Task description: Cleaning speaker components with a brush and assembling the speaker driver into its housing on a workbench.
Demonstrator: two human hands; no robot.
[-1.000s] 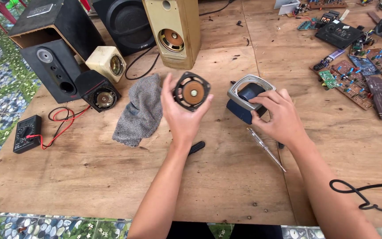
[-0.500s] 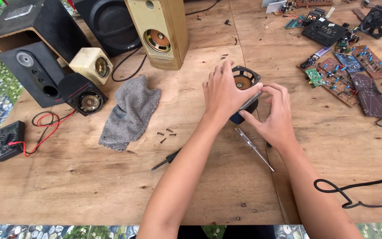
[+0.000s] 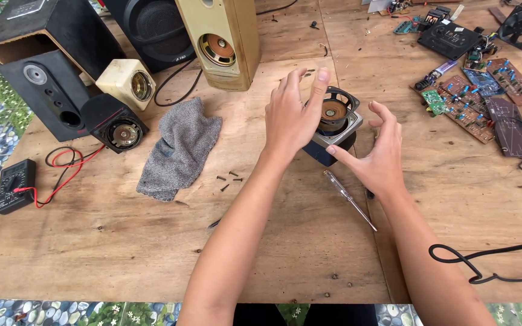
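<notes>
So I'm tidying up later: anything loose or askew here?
Yes. The driver sits tilted on its blue housing, not seated, between the left hand and right hand. Loose screws lie scattered beside the grey cloth.

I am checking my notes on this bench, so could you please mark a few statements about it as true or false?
1. The round speaker driver sits on the small speaker box. True.
2. The left hand grips the screwdriver. False: the screwdriver lies on the wooden table, untouched.
3. The grey cloth lies left of both hands. True.
4. The right hand is a closed fist. False: its fingers are spread open beside the box.
5. The multimeter lies among the circuit boards. False: it lies at the table's far left.
</notes>
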